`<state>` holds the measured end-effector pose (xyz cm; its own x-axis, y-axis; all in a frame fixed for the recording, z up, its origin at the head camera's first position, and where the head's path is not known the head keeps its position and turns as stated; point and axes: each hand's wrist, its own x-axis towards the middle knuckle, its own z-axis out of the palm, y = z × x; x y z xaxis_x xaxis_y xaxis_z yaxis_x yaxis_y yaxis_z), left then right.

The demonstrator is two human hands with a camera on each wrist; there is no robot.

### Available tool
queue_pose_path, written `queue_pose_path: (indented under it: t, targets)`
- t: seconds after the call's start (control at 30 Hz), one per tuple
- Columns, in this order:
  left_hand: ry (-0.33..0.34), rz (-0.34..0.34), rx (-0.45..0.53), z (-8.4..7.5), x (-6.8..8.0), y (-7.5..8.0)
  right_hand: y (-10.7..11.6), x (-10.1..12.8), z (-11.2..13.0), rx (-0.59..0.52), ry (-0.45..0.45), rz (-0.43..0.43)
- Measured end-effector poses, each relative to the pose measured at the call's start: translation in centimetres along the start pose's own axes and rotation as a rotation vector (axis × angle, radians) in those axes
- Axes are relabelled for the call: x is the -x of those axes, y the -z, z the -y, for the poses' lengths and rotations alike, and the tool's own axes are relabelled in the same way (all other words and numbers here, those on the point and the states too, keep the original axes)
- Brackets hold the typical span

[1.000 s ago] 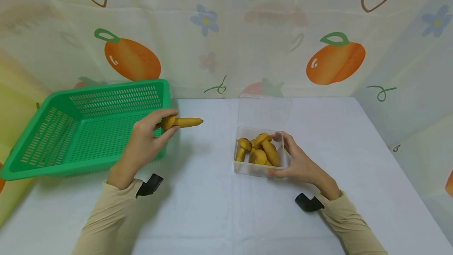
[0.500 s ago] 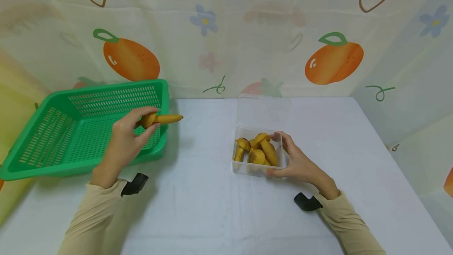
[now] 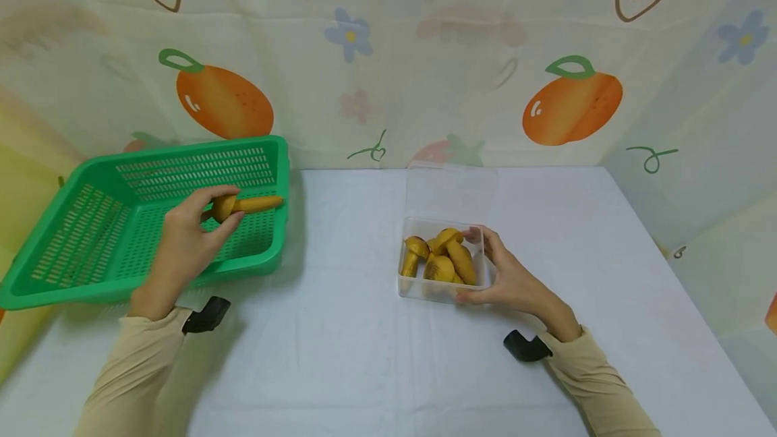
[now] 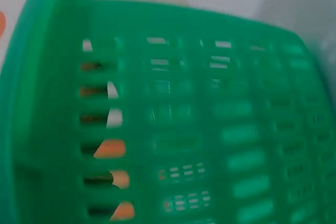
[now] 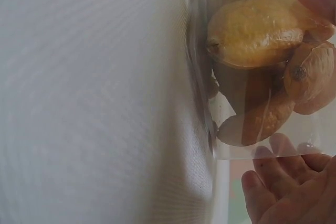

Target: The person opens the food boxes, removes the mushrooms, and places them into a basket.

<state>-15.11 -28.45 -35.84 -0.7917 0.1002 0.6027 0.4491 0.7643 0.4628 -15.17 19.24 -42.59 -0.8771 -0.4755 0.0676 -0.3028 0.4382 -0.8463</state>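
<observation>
Fingers of our left hand (image 3: 182,241) pinch one yellow mushroom (image 3: 243,206) by its cap, stem pointing right, held above the green basket (image 3: 91,248). Our right hand (image 3: 506,275) curls round the clear box (image 3: 440,288), thumb on its rim, more mushrooms (image 3: 440,258) piled inside. Both box and basket sit on the white table (image 3: 364,356), well apart.
</observation>
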Motion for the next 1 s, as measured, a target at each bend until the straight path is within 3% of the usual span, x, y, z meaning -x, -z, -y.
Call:
queue_pose_path:
  t: [0.23, 0.73, 1.0]
  targets:
    - [0.027, 0.046, -0.013, 1.3, 0.1, 1.0, 0.0, 0.0, -0.2, -0.006, -0.001, 0.008]
    - [0.147, 0.279, -0.09, 3.3, -0.1, 2.8, 0.0, 0.0, -0.2, -0.006, 0.002, 0.01]
    - [0.146, 0.417, -0.142, 4.2, -0.3, 2.9, 0.0, 0.1, -0.2, -0.004, -0.003, 0.011]
